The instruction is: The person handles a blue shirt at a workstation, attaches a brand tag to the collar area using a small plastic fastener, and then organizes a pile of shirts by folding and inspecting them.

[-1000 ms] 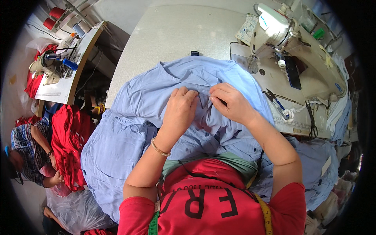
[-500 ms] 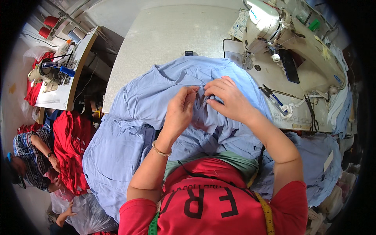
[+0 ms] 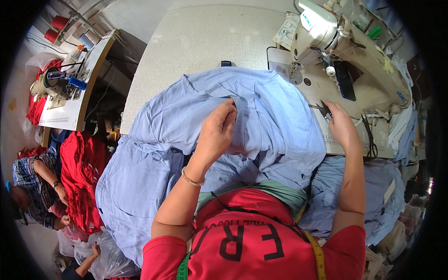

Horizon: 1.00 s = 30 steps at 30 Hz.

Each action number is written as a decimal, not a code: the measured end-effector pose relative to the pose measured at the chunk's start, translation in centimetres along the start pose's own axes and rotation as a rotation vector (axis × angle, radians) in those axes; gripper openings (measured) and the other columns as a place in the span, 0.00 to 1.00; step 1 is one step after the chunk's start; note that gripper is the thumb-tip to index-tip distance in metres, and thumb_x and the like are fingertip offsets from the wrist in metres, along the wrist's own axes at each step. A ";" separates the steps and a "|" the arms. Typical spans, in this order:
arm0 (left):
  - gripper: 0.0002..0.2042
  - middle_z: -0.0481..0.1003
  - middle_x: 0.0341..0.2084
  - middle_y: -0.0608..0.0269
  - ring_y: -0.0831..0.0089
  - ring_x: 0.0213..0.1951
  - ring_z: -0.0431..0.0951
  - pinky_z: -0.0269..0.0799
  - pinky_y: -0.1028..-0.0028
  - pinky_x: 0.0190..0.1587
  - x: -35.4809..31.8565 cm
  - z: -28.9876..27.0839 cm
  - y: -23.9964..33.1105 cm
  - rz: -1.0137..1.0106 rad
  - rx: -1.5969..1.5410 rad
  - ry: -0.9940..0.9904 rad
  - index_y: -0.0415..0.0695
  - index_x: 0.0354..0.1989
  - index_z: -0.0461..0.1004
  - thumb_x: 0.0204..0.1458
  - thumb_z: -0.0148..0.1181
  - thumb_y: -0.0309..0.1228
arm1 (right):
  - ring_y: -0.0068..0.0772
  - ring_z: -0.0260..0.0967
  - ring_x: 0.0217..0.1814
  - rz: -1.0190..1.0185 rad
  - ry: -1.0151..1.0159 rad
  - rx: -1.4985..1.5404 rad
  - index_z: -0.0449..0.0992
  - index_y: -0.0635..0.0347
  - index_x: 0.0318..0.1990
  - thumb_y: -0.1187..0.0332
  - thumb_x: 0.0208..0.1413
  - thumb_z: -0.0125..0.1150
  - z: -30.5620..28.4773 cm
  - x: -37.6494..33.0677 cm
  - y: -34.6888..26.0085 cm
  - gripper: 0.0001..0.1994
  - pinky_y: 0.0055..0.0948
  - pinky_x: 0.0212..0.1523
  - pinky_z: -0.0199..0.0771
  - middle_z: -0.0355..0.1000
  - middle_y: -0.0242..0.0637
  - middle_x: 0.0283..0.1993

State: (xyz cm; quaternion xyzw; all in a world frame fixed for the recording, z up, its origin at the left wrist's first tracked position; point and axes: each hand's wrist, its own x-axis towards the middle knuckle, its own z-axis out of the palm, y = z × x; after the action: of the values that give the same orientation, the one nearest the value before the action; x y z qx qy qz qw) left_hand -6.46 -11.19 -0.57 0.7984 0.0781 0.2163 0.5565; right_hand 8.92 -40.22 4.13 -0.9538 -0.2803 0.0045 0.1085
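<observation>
A light blue garment (image 3: 280, 109) lies spread over the table's front edge and my lap, with its neckline on the far side. Above its middle, my left hand (image 3: 218, 128) is closed in a pinch, its fingertips at a fold of the cloth; a fine thread there cannot be made out. Over at the right, my right hand (image 3: 341, 125) has its fingers closed around small thread snips (image 3: 323, 108), whose dark points stick out toward the left. My palm covers the handles.
A white sewing machine (image 3: 368, 60) stands at the right, with a black phone (image 3: 344, 80) on its bed. Black-handled scissors (image 3: 370, 135) lie nearby. More blue garments (image 3: 357, 196) are heaped at the right. A person (image 3: 35, 186) handles red cloth (image 3: 81, 177) at the left.
My right hand has left the garment's middle, moved right and taken hold of the snips on the table. My left hand stays pinched in nearly the same place.
</observation>
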 end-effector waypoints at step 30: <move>0.06 0.75 0.33 0.56 0.75 0.29 0.66 0.67 0.75 0.36 4.4 -2.7 -0.2 -0.108 0.003 -0.398 0.33 0.35 0.69 0.54 0.51 0.25 | 0.48 0.69 0.26 -0.647 0.027 0.188 0.68 0.59 0.30 0.60 0.48 0.59 5.2 3.9 -13.8 0.12 0.41 0.27 0.67 0.69 0.43 0.24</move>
State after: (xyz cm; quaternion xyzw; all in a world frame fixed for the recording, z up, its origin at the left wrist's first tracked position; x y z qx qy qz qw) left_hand -3.69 -7.24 1.10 0.8208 0.0098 0.0242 0.5707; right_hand 4.50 -25.70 2.14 -0.8012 -0.5653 -0.0171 0.1956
